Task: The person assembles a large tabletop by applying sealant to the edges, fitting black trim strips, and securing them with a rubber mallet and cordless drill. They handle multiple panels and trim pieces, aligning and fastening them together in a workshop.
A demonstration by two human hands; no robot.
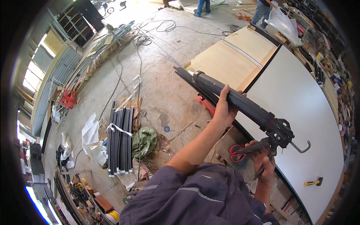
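Note:
A black caulking gun (240, 100) with a long barrel slants across the view, its pale nozzle at the far left end and a bent metal rod at the near right end. My left hand (224, 110) is closed around the middle of the barrel from below, thumb up along its side. Lower right, my right hand (262, 159) grips the gun's handle below its body; the fingers are partly hidden. The nozzle hangs over the black frame edge of a large panel (296, 101), white on its near part. Red-handled scissors (237, 153) show beside my right hand.
A yellow utility knife (313, 182) lies on the white panel. Bundled black strips (120, 140), a green sack (144, 142) and white plastic (92, 137) are on the floor to the left. Cables (139, 37) trail farther off. Two people stand at the far side; stacked materials line the right.

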